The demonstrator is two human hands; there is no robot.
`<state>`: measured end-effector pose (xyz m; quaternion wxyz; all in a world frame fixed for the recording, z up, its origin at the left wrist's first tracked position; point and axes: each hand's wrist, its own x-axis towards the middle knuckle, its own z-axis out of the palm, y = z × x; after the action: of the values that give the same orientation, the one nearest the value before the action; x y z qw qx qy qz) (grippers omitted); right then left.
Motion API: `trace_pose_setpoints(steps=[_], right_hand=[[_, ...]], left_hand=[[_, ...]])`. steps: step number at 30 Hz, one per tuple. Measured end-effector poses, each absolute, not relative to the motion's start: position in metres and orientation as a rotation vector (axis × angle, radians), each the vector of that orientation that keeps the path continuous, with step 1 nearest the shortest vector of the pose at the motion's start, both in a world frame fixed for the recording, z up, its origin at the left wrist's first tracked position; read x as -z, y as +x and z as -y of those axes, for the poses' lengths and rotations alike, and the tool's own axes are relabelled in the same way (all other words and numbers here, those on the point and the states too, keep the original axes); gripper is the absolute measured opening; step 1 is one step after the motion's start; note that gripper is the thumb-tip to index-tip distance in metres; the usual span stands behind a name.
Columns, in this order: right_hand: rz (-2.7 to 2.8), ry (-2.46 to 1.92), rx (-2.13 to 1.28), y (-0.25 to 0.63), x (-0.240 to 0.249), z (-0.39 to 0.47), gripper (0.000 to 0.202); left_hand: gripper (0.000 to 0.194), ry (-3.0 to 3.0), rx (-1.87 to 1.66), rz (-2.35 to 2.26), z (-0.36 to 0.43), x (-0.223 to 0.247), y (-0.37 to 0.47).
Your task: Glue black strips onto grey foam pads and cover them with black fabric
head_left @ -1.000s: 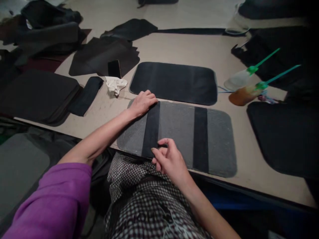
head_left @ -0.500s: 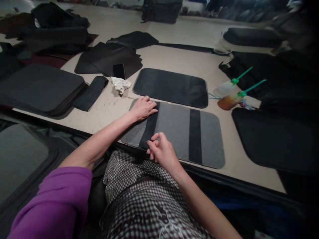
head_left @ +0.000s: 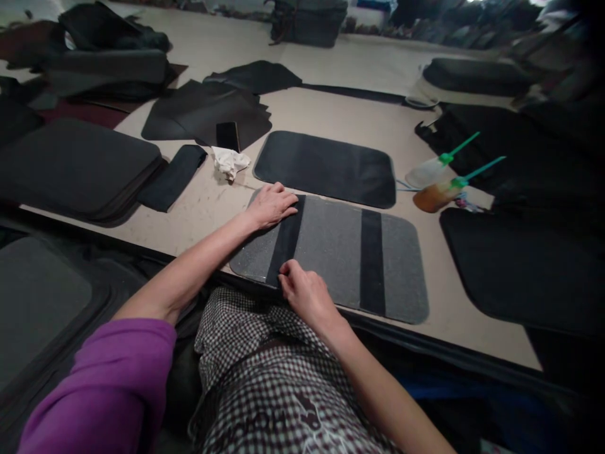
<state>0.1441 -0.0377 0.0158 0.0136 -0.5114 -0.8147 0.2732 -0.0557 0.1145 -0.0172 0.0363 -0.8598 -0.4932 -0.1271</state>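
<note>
A grey panel (head_left: pixel 331 249) with rounded corners lies at the table's near edge, crossed by two black strips. My left hand (head_left: pixel 273 207) lies flat, fingers stretched, at the far end of the left black strip (head_left: pixel 287 236). At that strip's near end, my right hand (head_left: pixel 307 293) is closed, its thumb and fingertips pinched at the strip's edge. The right black strip (head_left: pixel 372 261) lies flat across the panel, with neither hand on it. Just beyond is a black panel (head_left: pixel 326 167) of similar shape.
Two squeeze bottles with green spouts, one clear (head_left: pixel 428 170) and one amber (head_left: pixel 432 197), lie tilted on the right. Crumpled white tissue (head_left: pixel 230 164) and a phone (head_left: pixel 227 135) are beyond my left hand. Stacked dark panels (head_left: pixel 75 164) stand left; another dark panel (head_left: pixel 524 271) lies right.
My right hand has shifted slightly down and turned, its fingertips now closer in at the strip's near end. My left hand stays in place.
</note>
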Motion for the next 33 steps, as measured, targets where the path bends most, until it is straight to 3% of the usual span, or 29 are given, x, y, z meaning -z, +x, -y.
trace_pose_setpoints(steps=[10,20,25,33], right_hand=[[2.466,-1.544,-1.025,0.137,-0.015,0.037,0.014],[2.799,-1.516,-0.486,0.140,-0.019,0.047,0.022],[2.793,-1.452,-0.510,0.140,-0.016,0.053,0.020],[2.783,-1.324,-0.482,0.145,-0.013,0.055,0.016]], left_hand=[[0.041,-2.676,0.397,1.457,-0.122,0.021,-0.062],[0.032,-2.720,0.506,1.486,-0.131,0.018,-0.064],[0.021,-2.613,0.724,1.698,-0.141,0.011,-0.071],[0.029,-2.564,0.527,1.741,-0.152,0.017,-0.063]])
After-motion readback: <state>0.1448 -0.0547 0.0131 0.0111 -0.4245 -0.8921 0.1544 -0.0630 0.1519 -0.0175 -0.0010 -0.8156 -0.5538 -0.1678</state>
